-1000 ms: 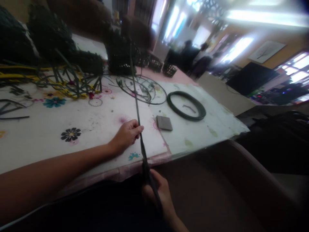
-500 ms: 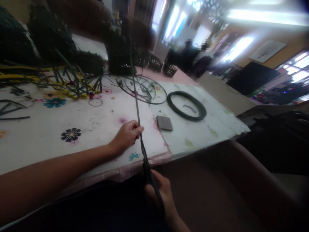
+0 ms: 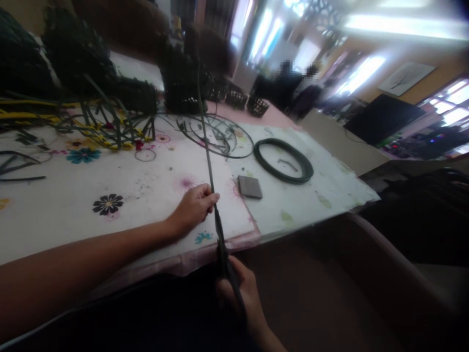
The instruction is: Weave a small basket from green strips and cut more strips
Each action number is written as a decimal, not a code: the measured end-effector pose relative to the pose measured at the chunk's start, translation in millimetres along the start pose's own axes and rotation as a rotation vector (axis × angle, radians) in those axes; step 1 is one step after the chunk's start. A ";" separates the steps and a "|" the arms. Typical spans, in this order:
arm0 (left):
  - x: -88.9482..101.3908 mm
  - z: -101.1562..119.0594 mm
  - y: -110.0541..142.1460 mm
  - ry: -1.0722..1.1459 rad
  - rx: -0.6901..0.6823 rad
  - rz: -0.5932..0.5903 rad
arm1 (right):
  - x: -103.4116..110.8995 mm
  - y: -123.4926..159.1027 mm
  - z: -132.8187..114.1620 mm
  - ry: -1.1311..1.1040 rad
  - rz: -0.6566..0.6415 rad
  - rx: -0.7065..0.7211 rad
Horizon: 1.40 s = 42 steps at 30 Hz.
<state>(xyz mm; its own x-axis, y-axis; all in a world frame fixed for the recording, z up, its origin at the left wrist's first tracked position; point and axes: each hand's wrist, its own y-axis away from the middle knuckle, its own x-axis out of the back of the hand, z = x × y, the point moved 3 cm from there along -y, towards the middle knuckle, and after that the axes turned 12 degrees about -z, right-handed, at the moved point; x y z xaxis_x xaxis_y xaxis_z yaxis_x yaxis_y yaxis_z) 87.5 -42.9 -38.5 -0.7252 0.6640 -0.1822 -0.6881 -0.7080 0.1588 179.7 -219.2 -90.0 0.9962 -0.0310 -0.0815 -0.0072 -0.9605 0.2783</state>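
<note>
My left hand (image 3: 198,205) pinches a thin dark green strip (image 3: 207,151) between thumb and fingers. The strip stretches up and away over the table from this hold. Below it, over the table's front edge, my right hand (image 3: 245,293) is closed round the handles of dark scissors (image 3: 222,249). Their blades point up and meet the strip's lower end just under my left thumb. Whether the blades are fully together is too dark to tell. A small grey square block (image 3: 249,187) lies to the right of my left hand.
A coil of dark green strip (image 3: 284,161) lies at the right on the flowered tablecloth (image 3: 146,195). Behind are loose hoops (image 3: 234,155), small dark baskets (image 3: 257,106) and a tangle of green and yellow strips (image 3: 113,127). Blurred people (image 3: 293,83) are in the background.
The scissor blades have drawn closer together, and my right hand has shifted slightly left. My left hand stays nearly where it was, still pinching the strip.
</note>
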 end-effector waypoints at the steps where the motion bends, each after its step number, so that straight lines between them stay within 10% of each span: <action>1: 0.0 0.1 0.1 0.007 0.005 0.000 | 0.3 0.5 -1.1 0.007 -0.001 0.006; 42: -0.9 0.8 0.2 -0.005 -0.002 -0.013 | 1.2 -0.2 3.9 -0.014 -0.029 -0.006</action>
<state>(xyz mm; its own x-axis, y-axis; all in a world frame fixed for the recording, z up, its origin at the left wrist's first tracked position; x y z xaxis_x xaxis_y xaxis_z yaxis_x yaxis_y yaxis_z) 88.0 -43.6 -37.5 -0.7164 0.6741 -0.1798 -0.6973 -0.6998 0.1549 180.5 -220.1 -93.9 0.9947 -0.0070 -0.1025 0.0222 -0.9595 0.2809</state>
